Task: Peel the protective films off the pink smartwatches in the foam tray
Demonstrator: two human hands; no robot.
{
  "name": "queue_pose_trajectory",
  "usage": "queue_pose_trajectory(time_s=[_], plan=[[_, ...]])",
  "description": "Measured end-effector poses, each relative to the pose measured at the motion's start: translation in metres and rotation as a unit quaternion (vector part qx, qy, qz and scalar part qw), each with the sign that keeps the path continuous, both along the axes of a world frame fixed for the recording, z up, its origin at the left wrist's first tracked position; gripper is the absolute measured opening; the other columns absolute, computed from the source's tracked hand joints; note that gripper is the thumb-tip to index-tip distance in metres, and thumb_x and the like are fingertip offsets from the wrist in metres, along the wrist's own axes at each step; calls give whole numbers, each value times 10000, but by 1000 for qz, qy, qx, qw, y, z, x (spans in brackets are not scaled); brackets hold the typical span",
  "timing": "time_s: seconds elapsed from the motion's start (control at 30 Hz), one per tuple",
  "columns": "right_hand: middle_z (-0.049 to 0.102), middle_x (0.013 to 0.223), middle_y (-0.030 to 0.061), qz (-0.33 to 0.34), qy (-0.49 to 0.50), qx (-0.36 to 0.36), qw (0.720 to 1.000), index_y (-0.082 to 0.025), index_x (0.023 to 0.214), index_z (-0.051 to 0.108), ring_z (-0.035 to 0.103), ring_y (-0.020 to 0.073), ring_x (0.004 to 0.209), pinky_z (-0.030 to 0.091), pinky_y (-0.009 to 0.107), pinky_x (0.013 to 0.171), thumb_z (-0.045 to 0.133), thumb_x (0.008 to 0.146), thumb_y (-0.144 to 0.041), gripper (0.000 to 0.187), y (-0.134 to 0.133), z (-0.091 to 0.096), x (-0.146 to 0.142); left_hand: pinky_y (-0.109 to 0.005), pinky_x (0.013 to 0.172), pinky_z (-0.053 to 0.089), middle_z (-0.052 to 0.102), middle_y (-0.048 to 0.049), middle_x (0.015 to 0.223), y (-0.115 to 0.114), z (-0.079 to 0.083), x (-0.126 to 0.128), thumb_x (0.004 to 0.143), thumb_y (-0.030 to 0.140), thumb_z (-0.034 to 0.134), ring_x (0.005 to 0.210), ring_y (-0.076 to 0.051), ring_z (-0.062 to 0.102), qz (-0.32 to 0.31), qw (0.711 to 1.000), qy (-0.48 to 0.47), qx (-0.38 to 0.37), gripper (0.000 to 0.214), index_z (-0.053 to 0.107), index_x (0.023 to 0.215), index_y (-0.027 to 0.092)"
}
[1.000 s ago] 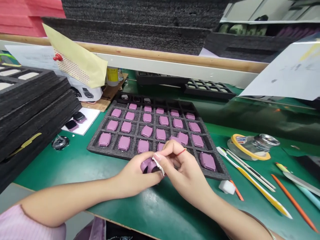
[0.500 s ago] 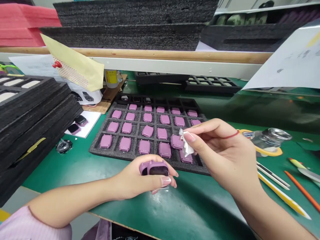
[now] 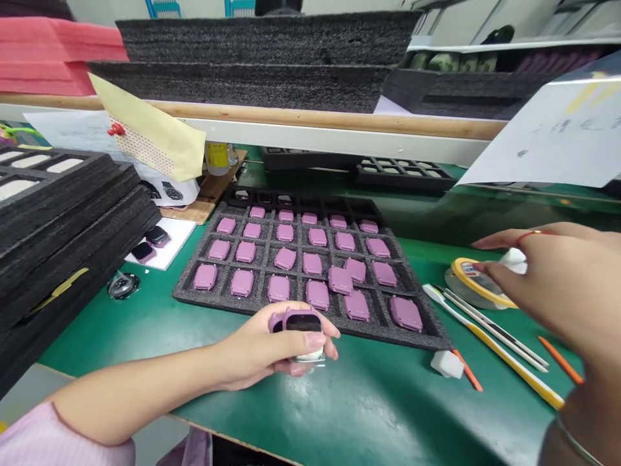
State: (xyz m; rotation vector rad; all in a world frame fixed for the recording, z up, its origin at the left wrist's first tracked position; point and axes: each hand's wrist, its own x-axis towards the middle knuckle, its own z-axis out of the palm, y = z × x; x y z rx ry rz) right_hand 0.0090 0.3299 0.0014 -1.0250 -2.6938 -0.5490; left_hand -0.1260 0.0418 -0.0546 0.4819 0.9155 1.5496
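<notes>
Left hand [image 3: 252, 349] grips a pink watch [image 3: 301, 327] just below the foam tray [image 3: 194, 301]. Right hand [image 3: 557, 278] pinches a white tissue [image 3: 515, 261] above a tape roll [image 3: 478, 281], right of frame.

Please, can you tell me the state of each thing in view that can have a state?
Left hand: closed, holding the pink smartwatch.
Pink smartwatch: held, dark screen showing.
Right hand: raised over the glass jar, pinching the white wipe.
White wipe: bunched in the fingers.
Foam tray: flat, most slots filled with pink watches; far row shows none.
Glass jar: partly hidden by the right hand.
</notes>
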Motion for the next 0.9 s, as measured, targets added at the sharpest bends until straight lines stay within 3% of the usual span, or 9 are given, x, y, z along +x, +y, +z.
queue_pose_trajectory(time_s=[0.1,0.2,0.23,0.27,0.4,0.57,0.67,0.77,0.9], plan=[[735,982,101,193,105,-40,975,-291,919,663,691,379,816,486,447,537,361,943,-498,368,-24,-4,-8,-220,511,299,663,-58,842,0,-3,-1,828,573,716,514,-52,459,8,999,-45,7,450,709,947,140],[741,912,24,448,193,-235,841,-298,979,665,711,221,777,583,358,683,613,951,-411,127,-76,-1,-18,-236,510,287,667,-82,821,1,-2,-3,855,675,592,486,-66,446,4,995,-95,2,574,704,925,116],[728,920,24,508,175,-282,795,-290,1015,660,708,198,799,590,318,685,670,927,-395,137,-93,0,-21,-237,510,283,659,-73,797,2,-2,-3,852,671,594,481,-70,446,3,994,-107,-2,566,693,908,117],[715,963,32,533,142,-315,773,-278,1042,655,703,189,834,596,296,695,711,903,-375,177,-108,-1,-23,-237,509,278,638,-56,755,2,-1,-3,846,662,607,478,-73,444,4,993,-115,-4,547,677,878,120],[668,933,36,546,147,-339,752,-249,1019,649,676,163,782,584,271,652,686,916,-223,112,-135,-13,-27,-225,488,236,508,13,615,4,2,-2,819,652,659,468,-66,397,21,993,-111,-13,524,600,758,135],[723,847,3,500,312,-392,706,-284,965,675,714,166,796,616,274,704,704,882,-116,190,-129,-27,-26,-234,476,225,553,3,655,5,-1,-2,831,697,620,438,-50,358,12,996,-84,10,564,630,845,133],[776,974,30,502,337,-352,715,-313,1108,714,751,222,893,649,334,784,709,866,-96,325,-125,-30,-21,-238,471,209,553,0,648,4,-2,-3,833,706,610,438,-55,383,18,997,-70,7,569,616,827,137],[780,1067,34,542,278,-339,717,-358,1241,698,755,257,952,660,380,802,644,917,-135,397,-125,-31,-13,-229,466,208,484,24,586,4,0,-4,847,675,614,448,-60,371,30,997,-70,-8,539,594,777,141],[766,1143,7,542,210,-325,746,-381,1346,627,725,248,1050,639,383,844,553,977,-155,439,-130,-32,-8,-207,445,233,469,33,608,4,2,-5,797,681,672,477,-59,365,27,996,-78,-14,551,625,820,133]])
